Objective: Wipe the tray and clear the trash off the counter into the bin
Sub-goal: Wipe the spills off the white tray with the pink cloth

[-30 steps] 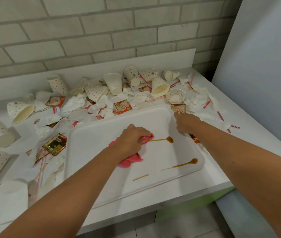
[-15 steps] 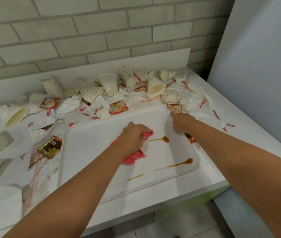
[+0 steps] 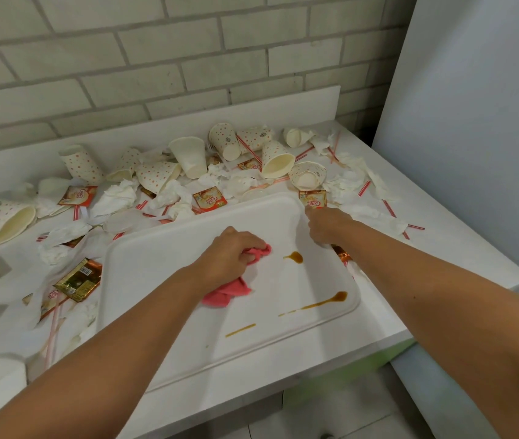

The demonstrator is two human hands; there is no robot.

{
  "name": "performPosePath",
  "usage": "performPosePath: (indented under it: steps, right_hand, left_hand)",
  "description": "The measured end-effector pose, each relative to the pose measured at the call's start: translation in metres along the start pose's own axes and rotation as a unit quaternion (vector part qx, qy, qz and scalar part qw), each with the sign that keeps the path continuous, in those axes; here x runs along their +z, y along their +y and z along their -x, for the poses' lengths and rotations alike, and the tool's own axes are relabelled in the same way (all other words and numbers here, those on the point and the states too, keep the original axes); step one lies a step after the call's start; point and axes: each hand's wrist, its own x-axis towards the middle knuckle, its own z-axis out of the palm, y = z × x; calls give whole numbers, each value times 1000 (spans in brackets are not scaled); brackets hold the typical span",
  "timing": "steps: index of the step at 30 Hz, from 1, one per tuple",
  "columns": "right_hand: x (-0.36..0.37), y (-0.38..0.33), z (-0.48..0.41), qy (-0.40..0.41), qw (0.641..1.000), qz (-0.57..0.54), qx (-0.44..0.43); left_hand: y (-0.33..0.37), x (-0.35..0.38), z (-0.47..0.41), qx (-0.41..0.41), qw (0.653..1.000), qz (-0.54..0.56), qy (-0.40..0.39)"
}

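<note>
A white tray (image 3: pixel 163 280) lies on the white counter (image 3: pixel 442 248) in front of me. My left hand (image 3: pixel 229 258) grips a bunched pink cloth (image 3: pixel 229 291) and presses it on the tray's middle. Just right of the cloth is a brown sauce blob (image 3: pixel 294 257). A long brown streak (image 3: pixel 318 301) and a short one (image 3: pixel 240 330) lie nearer the front edge. My right hand (image 3: pixel 326 224) grips the tray's far right rim, fingers curled over the edge.
Spotted paper cups (image 3: pixel 275 160), crumpled napkins (image 3: pixel 115 198), creamer sachets (image 3: pixel 209 199), a gold wrapper (image 3: pixel 77 280) and red-striped straws (image 3: pixel 391 212) litter the counter behind and left of the tray. A brick wall stands behind, a grey panel (image 3: pixel 473 122) on the right. No bin is in view.
My left hand with the cloth has shifted slightly left, away from the sauce blob, whose thin tail is shorter. My right hand stays on the rim.
</note>
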Motion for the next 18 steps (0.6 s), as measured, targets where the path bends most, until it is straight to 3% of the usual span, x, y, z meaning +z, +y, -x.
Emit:
performPosePath:
  steps: [4,8,12,15,18]
  right_hand:
    - [0,-2,0,3,1000,6,6]
    - [0,-1,0,4,1000,8,-1]
    - [-1,1,2,-1,1000,6,-7]
    - [-1,2,1,-4,1000,-5,-9]
    - [0,1,0,-7,1000,-16,-11]
  left_hand:
    - [8,15,-28,-52,998,6,34]
    - [34,25,-31,13,999,-32,19]
    - [33,14,-16,75,996,-13,-55]
    - [25,-4,-9,90,991,1,-97]
    - [14,-12,-16,57,996,10,-70]
